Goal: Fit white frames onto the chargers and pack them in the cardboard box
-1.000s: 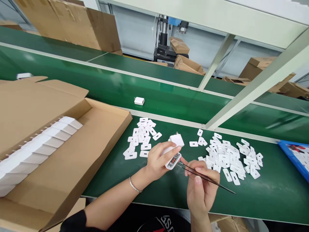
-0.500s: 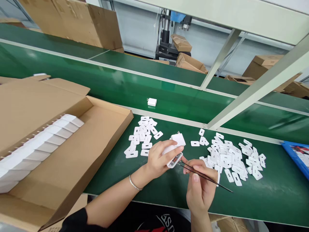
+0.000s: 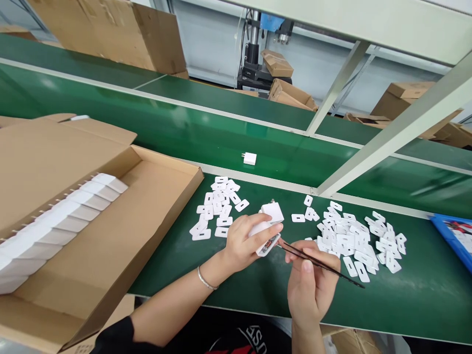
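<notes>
White charger housings point(image 3: 273, 212) are gripped in my left hand point(image 3: 241, 241); there look to be two, pressed together. The nearer one has an uncovered end with electronic parts point(image 3: 269, 245) showing inside. My right hand point(image 3: 311, 282) is closed around black tweezers point(image 3: 324, 267), whose tips point at that uncovered end. Whether the tips touch anything inside is too small to tell. To the right of my right hand lies a heap of small white end plates with slots point(image 3: 344, 238). A smaller heap of the same plates point(image 3: 223, 201) lies beyond my left hand.
At left, an open cardboard box point(image 3: 162, 196) holds a row of white chargers point(image 3: 62, 221). A single charger point(image 3: 250, 158) sits on the green belt point(image 3: 184, 132) beyond the ledge. A slanting metal post point(image 3: 387, 132) rises at right, near a blue tray point(image 3: 452, 241).
My right hand has shifted slightly right with the tweezers, their tips pulling back a little from the housing. The lone charger on the belt has moved right. My left hand has hardly moved.
</notes>
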`<state>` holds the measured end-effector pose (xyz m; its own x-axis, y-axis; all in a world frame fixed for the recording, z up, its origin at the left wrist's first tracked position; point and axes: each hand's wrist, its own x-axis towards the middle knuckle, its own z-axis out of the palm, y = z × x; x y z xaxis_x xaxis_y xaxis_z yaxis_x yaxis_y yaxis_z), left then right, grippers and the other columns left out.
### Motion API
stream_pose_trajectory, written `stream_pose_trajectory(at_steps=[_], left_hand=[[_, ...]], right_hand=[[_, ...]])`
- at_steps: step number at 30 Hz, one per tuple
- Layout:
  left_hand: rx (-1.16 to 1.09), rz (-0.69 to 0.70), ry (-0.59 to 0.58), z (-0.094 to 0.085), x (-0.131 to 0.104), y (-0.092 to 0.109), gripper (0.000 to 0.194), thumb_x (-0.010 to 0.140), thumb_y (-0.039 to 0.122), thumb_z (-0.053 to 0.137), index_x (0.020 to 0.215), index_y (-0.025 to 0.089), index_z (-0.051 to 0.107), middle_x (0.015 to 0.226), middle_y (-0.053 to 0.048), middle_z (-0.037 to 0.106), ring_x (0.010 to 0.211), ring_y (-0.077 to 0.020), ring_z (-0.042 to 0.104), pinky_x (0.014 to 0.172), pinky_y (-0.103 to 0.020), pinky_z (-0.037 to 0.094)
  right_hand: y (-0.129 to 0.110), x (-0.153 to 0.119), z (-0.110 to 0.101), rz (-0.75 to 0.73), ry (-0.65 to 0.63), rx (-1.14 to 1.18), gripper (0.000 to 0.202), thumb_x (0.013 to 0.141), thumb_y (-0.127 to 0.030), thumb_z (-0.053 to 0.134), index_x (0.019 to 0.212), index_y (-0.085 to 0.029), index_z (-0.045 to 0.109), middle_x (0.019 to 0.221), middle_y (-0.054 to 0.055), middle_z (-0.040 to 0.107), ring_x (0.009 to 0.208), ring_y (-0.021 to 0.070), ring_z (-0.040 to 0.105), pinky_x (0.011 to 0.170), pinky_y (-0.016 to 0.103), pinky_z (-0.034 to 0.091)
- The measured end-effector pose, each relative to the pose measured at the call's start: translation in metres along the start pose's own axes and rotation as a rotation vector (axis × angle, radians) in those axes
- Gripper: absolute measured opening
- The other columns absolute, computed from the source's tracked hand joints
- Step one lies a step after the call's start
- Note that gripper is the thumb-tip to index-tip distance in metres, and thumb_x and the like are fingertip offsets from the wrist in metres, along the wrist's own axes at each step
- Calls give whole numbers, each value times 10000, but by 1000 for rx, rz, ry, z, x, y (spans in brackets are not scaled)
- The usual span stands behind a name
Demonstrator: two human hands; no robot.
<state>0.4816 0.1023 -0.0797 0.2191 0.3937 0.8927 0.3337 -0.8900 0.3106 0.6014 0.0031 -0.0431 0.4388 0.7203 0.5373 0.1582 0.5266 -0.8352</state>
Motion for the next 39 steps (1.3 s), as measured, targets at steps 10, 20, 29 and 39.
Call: stream_pose_trajectory(at_steps=[10, 20, 29, 39], left_hand=[[7, 12, -72, 3, -5, -3, 396, 1032, 243, 590, 1428, 268, 585, 1154, -106, 724, 906, -204, 696, 740, -309, 499], [-704, -562, -9, 7, -6, -3, 303, 1001, 252, 645, 1230, 266, 447, 1252, -107, 657, 1162, -225, 663, 885, -368, 570], [-756, -766, -66, 8, -5, -6, 297, 1040, 384, 614, 1299, 242, 587, 1288, -107, 647, 1209, -239, 634, 1025, -389, 516], [-762, -786, -35, 10, -7, -12, 340, 1035, 483, 581, 1251, 223, 542, 1201, -97, 635, 1058, -216, 636, 911, -354, 534]], right_hand=[[-6, 0, 10, 47, 9, -232, 149, 1043, -172, 546, 1147, -246, 622, 1030, 56, 669, 865, 171, 702, 674, 314, 601], [36, 26, -66, -66, -83, -777, 88, 982, -239, 652, 1068, -226, 668, 926, 52, 722, 788, 211, 738, 706, 361, 624], [89, 54, -98, -323, -831, -1153, 479, 920, 18, 388, 1269, -198, 635, 1210, 134, 719, 1092, 282, 682, 859, 425, 611], [116, 114, -117, -81, -821, -1119, 127, 901, -187, 576, 978, -179, 676, 955, 107, 704, 891, 282, 678, 774, 429, 574]])
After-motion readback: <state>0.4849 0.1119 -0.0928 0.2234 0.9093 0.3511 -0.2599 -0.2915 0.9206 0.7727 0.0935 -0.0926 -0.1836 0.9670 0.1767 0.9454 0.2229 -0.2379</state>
